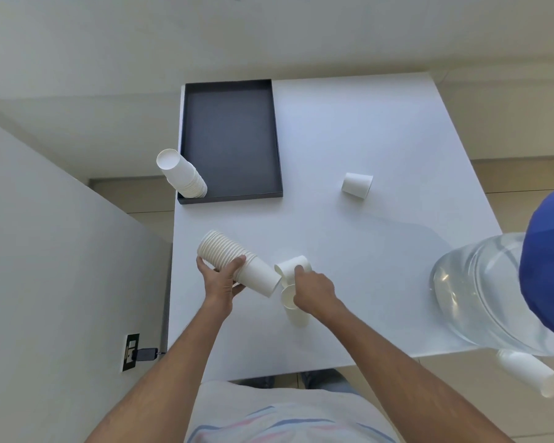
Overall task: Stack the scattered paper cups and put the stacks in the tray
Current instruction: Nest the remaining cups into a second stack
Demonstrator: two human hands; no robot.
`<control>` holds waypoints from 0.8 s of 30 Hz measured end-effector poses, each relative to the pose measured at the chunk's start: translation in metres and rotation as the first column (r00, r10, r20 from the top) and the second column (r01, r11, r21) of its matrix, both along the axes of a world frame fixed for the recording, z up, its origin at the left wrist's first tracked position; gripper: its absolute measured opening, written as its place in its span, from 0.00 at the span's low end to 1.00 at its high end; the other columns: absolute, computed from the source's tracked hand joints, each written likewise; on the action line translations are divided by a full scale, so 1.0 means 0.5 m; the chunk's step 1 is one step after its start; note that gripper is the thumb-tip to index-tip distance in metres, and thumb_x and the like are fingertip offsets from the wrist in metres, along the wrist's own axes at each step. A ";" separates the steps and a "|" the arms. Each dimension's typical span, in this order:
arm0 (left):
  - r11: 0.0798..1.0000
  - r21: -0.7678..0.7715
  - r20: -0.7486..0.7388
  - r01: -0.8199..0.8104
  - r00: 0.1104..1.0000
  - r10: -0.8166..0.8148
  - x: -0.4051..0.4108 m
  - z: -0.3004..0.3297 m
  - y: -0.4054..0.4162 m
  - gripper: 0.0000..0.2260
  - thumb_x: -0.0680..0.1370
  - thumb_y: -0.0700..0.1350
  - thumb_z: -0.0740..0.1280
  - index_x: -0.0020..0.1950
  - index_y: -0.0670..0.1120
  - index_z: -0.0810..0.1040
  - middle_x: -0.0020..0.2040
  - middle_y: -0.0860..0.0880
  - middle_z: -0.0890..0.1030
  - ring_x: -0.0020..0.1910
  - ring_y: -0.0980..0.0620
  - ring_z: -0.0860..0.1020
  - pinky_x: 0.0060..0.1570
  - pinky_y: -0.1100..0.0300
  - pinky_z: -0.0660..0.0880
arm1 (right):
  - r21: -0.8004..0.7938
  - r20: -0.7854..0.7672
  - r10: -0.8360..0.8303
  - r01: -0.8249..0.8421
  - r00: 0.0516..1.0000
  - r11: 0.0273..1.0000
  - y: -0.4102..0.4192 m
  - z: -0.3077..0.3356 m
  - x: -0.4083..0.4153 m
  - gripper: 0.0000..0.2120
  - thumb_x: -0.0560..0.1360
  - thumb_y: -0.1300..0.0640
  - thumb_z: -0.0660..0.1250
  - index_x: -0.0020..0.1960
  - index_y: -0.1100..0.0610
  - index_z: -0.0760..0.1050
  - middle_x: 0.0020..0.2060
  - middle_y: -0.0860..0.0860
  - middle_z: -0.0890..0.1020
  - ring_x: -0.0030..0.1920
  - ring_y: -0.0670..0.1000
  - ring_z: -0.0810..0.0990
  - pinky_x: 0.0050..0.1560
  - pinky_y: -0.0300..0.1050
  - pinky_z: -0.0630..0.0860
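Paper cup stack (237,263) is gripped sideways in my left hand (219,281), right hand (314,290) pinching a loose cup (293,266) just at its 3 o'clock. Line rims up square before nesting; tray (229,139) sits at 12 o'clock on the desk (349,139).

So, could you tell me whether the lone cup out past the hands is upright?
No: the lone cup lies tipped on its side on the table.
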State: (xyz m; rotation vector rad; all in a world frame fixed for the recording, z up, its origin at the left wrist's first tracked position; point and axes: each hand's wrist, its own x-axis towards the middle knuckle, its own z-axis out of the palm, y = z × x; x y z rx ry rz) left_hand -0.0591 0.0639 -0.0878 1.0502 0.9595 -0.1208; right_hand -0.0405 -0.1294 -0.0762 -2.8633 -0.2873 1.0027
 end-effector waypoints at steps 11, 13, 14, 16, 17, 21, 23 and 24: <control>0.995 0.015 0.056 0.103 0.993 -0.104 -0.004 -0.002 -0.006 0.44 0.56 0.46 0.79 0.67 0.55 0.62 0.65 0.45 0.72 0.61 0.43 0.76 0.43 0.50 0.80 | 0.453 -0.445 -0.455 0.632 0.771 0.629 0.026 -0.011 0.013 0.17 0.71 0.68 0.59 0.58 0.58 0.71 0.46 0.58 0.79 0.35 0.57 0.82 0.43 0.53 0.83; 0.994 0.015 0.073 0.112 0.991 -0.113 -0.002 -0.003 -0.005 0.44 0.57 0.45 0.79 0.68 0.56 0.62 0.65 0.46 0.72 0.62 0.43 0.75 0.43 0.49 0.80 | 0.482 -0.537 -0.476 0.716 0.697 0.504 0.024 -0.010 0.010 0.15 0.72 0.69 0.60 0.57 0.59 0.71 0.49 0.59 0.78 0.32 0.54 0.80 0.38 0.48 0.83; 0.994 0.021 0.085 0.112 0.990 -0.113 0.000 -0.002 -0.005 0.43 0.58 0.43 0.79 0.68 0.56 0.61 0.65 0.47 0.71 0.62 0.44 0.75 0.43 0.49 0.80 | 0.489 -0.574 -0.477 0.746 0.666 0.452 0.024 -0.010 0.009 0.16 0.72 0.69 0.60 0.58 0.60 0.71 0.51 0.59 0.78 0.32 0.54 0.79 0.38 0.47 0.82; 0.993 0.039 0.107 0.109 0.988 -0.112 0.004 0.001 -0.005 0.40 0.61 0.40 0.77 0.67 0.58 0.62 0.65 0.48 0.71 0.61 0.45 0.75 0.44 0.49 0.79 | 0.506 -0.620 -0.475 0.780 0.625 0.367 0.024 -0.012 0.006 0.19 0.71 0.71 0.60 0.60 0.60 0.71 0.53 0.58 0.77 0.34 0.54 0.79 0.41 0.48 0.82; 0.993 0.050 0.117 0.110 0.986 -0.115 0.006 0.003 -0.005 0.40 0.61 0.39 0.76 0.67 0.58 0.62 0.63 0.49 0.71 0.59 0.47 0.75 0.44 0.50 0.79 | 0.517 -0.620 -0.479 0.783 0.622 0.347 0.024 -0.016 0.001 0.21 0.70 0.71 0.62 0.62 0.59 0.71 0.55 0.58 0.76 0.36 0.54 0.79 0.44 0.50 0.82; 0.979 0.119 0.110 0.166 0.978 -0.179 0.008 0.004 0.000 0.43 0.59 0.37 0.75 0.69 0.56 0.61 0.58 0.52 0.74 0.53 0.51 0.76 0.46 0.47 0.78 | 0.533 -0.422 -0.478 0.637 0.771 0.557 0.023 -0.039 -0.028 0.37 0.64 0.63 0.73 0.70 0.51 0.65 0.61 0.51 0.75 0.47 0.53 0.79 0.45 0.46 0.79; 0.974 0.123 0.093 0.192 0.975 -0.204 0.003 -0.001 0.000 0.43 0.59 0.37 0.76 0.69 0.55 0.61 0.57 0.52 0.74 0.53 0.52 0.76 0.49 0.45 0.78 | 0.509 -0.341 -0.419 0.540 0.841 0.670 0.031 -0.054 -0.045 0.43 0.62 0.57 0.75 0.73 0.49 0.61 0.63 0.49 0.74 0.51 0.54 0.78 0.50 0.46 0.77; 0.974 0.112 0.086 0.195 0.975 -0.205 0.000 -0.003 -0.001 0.42 0.59 0.37 0.76 0.68 0.55 0.62 0.57 0.52 0.74 0.53 0.52 0.77 0.50 0.45 0.78 | 0.493 -0.311 -0.400 0.506 0.862 0.708 0.036 -0.061 -0.053 0.44 0.62 0.54 0.76 0.74 0.49 0.59 0.64 0.48 0.74 0.53 0.54 0.78 0.53 0.46 0.76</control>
